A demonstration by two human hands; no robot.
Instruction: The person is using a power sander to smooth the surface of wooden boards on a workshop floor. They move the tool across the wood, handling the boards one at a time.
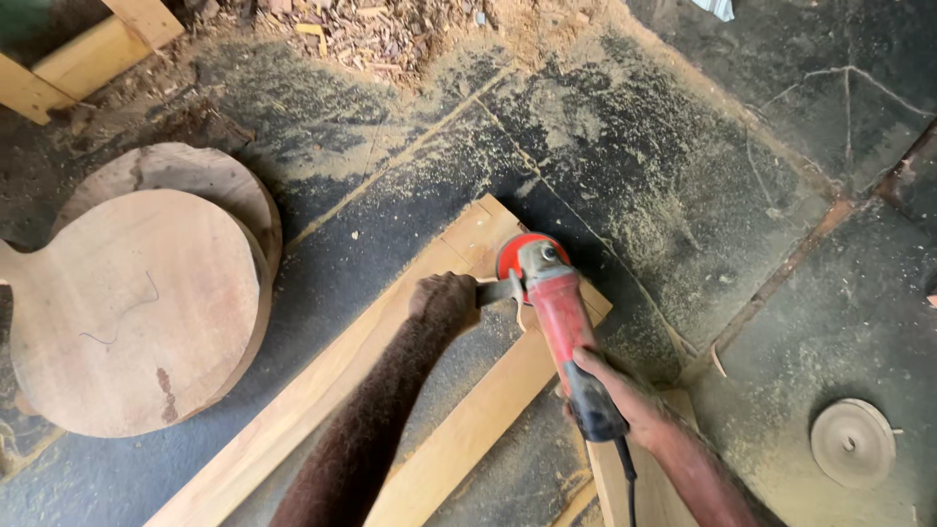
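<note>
Left hand: I see the left hand [442,297] closed in a fist round the side handle [498,291] of the grinder, forearm dusted brown with sawdust.
Right hand: the right hand [607,388] is wrapped round the dark rear grip of the grinder, fingers curled over the top; the palm side is hidden from me.
Grinder: a red angle grinder [556,317] with a grey gear head, lying at a slant, head end away from me. Its red guard [517,256] sits over the corner of the frame; I cannot tell whether the disc touches the wood.
Cord: a black cord [627,483] leaves the rear of the grinder and runs off the bottom edge.
Frame: a pale wooden frame [459,429] lies flat on the floor, two long boards running from lower left up to a corner joint under the grinder's head, a third board going down to the right under the right wrist.
Round boards: two round wooden slabs [137,303] are stacked at the left, well apart from the hands; the upper one has a short handle-like tab.
Loose disc: a small round sanding disc [853,443] lies on the floor at lower right.
Floor: dark concrete floor [683,146], cracked, streaked with sawdust; wood shavings [371,29] are heaped at the top edge, beside pale timber offcuts [68,59] at upper left.
</note>
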